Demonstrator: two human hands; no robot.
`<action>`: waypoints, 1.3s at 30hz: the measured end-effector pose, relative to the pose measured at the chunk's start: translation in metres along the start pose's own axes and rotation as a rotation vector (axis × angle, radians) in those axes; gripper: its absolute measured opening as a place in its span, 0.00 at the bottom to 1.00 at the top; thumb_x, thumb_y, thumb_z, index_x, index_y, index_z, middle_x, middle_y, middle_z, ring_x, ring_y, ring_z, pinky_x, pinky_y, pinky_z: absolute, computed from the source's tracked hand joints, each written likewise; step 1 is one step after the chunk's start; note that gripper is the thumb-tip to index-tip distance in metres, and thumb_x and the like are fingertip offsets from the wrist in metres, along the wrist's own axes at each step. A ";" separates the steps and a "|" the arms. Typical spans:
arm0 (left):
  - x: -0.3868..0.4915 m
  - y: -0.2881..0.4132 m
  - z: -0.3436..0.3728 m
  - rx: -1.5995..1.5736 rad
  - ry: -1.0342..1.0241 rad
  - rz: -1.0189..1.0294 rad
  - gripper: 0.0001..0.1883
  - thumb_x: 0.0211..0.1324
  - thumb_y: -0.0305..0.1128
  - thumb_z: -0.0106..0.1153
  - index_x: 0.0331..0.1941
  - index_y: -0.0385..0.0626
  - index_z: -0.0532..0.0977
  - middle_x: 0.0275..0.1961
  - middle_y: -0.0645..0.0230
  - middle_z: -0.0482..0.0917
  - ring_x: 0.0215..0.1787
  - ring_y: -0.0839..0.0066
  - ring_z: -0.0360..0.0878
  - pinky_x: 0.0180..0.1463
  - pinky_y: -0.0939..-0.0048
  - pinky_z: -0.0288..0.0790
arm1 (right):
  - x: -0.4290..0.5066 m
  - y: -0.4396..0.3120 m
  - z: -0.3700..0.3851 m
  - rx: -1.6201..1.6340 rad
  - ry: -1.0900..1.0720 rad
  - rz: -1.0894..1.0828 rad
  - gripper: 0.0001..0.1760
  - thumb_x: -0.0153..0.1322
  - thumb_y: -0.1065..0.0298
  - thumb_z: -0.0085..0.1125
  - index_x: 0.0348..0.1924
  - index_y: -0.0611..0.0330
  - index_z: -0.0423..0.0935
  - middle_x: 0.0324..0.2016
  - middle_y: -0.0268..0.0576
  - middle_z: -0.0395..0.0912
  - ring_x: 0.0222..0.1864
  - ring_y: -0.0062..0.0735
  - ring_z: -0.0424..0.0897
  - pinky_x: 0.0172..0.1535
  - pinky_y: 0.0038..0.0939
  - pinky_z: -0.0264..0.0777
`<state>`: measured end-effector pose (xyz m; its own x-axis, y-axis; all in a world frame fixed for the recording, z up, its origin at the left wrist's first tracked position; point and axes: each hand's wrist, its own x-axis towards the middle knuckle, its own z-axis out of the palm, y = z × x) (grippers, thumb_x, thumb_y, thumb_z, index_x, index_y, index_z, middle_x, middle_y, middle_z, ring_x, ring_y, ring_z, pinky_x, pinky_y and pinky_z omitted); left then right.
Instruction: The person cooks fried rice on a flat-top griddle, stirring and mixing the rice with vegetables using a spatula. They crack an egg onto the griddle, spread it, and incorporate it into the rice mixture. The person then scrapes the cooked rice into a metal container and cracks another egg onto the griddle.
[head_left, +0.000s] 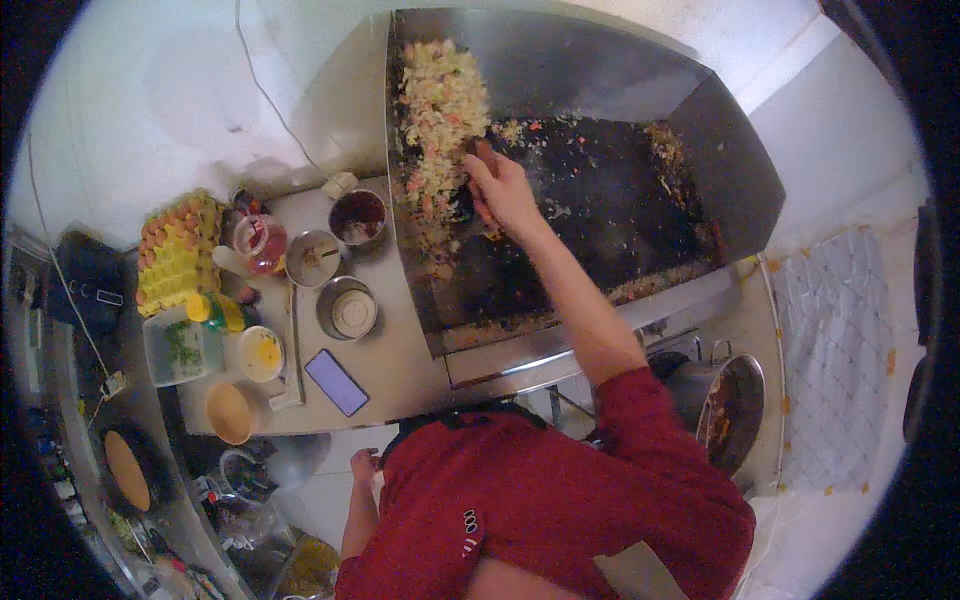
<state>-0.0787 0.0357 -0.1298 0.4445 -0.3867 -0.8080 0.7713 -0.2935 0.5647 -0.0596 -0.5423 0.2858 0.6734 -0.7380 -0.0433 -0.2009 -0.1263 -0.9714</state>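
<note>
My right hand (504, 193) grips the brown handle (486, 156) of a tool, perhaps a spatula, whose working end is hidden by the hand and the food. It is over the left half of a dark flat-top griddle (592, 225) with raised metal walls. Just beyond and left of the fingers lies a long heap of fried rice (444, 97) with pink and green bits, against the left wall. Loose grains and browned residue dot the hot surface. My left hand (365, 465) hangs low by my hip, below the counter edge; its fingers look curled and small.
On the left counter (405, 382) are a phone (337, 382), metal bowls (346, 307), a tub of red contents (260, 244), a yellow egg tray (180, 247), a plastic container of greens (182, 349) and a tan bowl (231, 412). A large pot (739, 409) stands right of the griddle.
</note>
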 end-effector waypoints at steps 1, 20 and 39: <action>0.004 -0.010 -0.009 0.233 0.010 0.113 0.12 0.54 0.30 0.54 0.40 0.37 0.79 0.24 0.61 0.82 0.24 0.72 0.81 0.27 0.71 0.75 | 0.001 0.025 -0.013 -0.282 0.111 -0.174 0.16 0.74 0.56 0.52 0.34 0.62 0.70 0.20 0.41 0.75 0.17 0.30 0.75 0.19 0.33 0.68; 0.008 0.029 0.016 0.501 0.034 0.375 0.12 0.56 0.29 0.49 0.36 0.39 0.81 0.24 0.63 0.82 0.20 0.73 0.78 0.22 0.71 0.71 | -0.034 0.045 -0.021 0.152 0.016 0.234 0.18 0.73 0.51 0.53 0.33 0.58 0.65 0.17 0.34 0.66 0.09 0.21 0.64 0.10 0.25 0.53; -0.022 0.078 0.040 1.363 -0.066 0.325 0.13 0.52 0.31 0.52 0.41 0.47 0.81 0.29 0.66 0.82 0.26 0.75 0.78 0.27 0.63 0.73 | -0.115 0.112 -0.190 -0.045 0.853 0.413 0.18 0.72 0.53 0.53 0.30 0.61 0.72 0.17 0.36 0.69 0.14 0.27 0.70 0.13 0.27 0.58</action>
<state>-0.0462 -0.0132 -0.0608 0.4642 -0.6290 -0.6236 -0.4199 -0.7762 0.4703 -0.2946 -0.5970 0.2260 -0.2005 -0.9631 -0.1794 -0.3459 0.2409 -0.9068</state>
